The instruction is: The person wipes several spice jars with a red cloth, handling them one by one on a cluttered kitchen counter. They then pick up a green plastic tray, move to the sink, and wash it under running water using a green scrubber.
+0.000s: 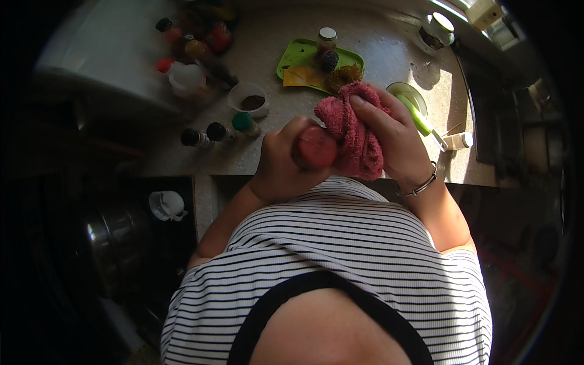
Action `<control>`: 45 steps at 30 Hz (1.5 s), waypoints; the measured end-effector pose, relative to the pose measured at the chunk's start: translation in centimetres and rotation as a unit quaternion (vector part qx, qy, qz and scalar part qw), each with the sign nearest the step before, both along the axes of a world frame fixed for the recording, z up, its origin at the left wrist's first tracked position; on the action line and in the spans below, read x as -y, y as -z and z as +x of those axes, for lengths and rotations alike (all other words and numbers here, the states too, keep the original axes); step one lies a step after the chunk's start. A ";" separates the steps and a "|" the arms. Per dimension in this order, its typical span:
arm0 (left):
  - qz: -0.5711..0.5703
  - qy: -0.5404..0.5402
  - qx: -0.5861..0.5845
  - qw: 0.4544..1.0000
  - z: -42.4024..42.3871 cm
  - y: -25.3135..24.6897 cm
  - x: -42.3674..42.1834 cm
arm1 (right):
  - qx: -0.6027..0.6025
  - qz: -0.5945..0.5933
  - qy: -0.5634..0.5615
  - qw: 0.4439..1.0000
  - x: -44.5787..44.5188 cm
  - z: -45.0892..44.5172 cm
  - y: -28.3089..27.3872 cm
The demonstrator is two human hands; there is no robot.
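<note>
My left hand (278, 159) is closed around a container with a round red lid (317, 147); its body is mostly hidden by my fingers. My right hand (392, 132) grips a bunched pinkish-red terry cloth (356, 137), thumb on top, right beside the red lid. Both hands are above the counter's front edge, close to my striped shirt. Just beyond the cloth lies a green tray (296, 52) with a white-lidded jar (327, 39), a dark-topped jar (329, 60), a yellow packet (297, 76) and a yellowish mesh scourer (345, 77).
Left of my hands stand a bowl with dark granules (248, 98), a green-capped jar (245, 123) and two black-capped jars. Several bottles stand farther back. At right are a glass dish (404, 91), a green-handled tool (414, 114), a small white-lidded jar (458, 141) and a glass jar (435, 34).
</note>
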State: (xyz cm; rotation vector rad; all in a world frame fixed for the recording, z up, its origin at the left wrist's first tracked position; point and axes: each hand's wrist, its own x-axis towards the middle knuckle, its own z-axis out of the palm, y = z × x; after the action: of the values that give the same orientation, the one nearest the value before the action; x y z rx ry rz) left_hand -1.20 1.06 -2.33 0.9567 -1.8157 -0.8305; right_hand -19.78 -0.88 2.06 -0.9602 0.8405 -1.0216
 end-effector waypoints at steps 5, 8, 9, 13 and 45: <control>0.104 0.077 -0.069 0.989 0.2 -0.7 0.0 | -0.242 -0.409 -0.108 0.874 -0.8 -0.5 -1.6; 0.063 0.091 -0.023 0.994 0.5 -0.3 -0.2 | -0.241 -0.380 -0.109 0.886 -1.3 -0.1 -1.4; 0.056 0.084 -0.015 0.995 0.5 -0.2 -0.3 | -0.240 -0.378 -0.095 0.889 -1.4 0.1 -1.2; 0.017 0.036 0.011 0.999 0.1 -0.2 -0.5 | -0.272 -0.344 -0.049 0.898 -1.6 0.7 -0.8; -0.122 -0.062 0.088 0.987 0.5 -1.0 -0.6 | 0.011 -0.011 -0.002 1.000 -0.9 2.2 -0.1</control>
State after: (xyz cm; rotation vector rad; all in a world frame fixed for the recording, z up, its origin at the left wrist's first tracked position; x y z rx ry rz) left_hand -0.72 1.64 -1.30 0.9957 -1.9334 -0.4461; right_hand -17.54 0.05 2.20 -0.9676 0.8095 -1.0380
